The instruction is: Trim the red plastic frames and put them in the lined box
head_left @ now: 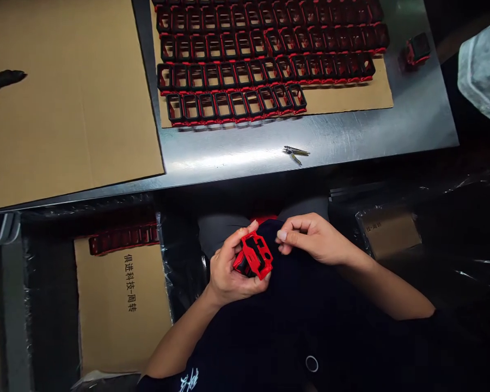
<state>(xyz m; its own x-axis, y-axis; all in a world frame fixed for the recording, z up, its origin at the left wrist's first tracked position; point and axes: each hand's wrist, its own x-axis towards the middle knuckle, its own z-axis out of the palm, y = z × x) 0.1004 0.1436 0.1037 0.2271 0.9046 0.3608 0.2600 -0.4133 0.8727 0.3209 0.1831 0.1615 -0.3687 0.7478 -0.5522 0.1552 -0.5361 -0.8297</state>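
Note:
My left hand (230, 270) is closed around a red and black plastic frame (258, 255), held above my lap with its red, cut-out face turned up. Just right of that part, my right hand (308, 238) has its thumb and fingertips pinched together, apart from the frame. Whatever lies between those fingertips, if anything, is too small to make out. On the metal table beyond my hands lies a small pair of pliers or nippers (296, 154) with its handles spread.
Rows of similar red and black frames (232, 76) stand on cardboard on the metal table (228, 149). Another cardboard sheet (85, 120) covers the left side. One frame (417, 50) sits far right, near a person's sleeve (484, 71). A lined box (122, 305) with frames stands lower left.

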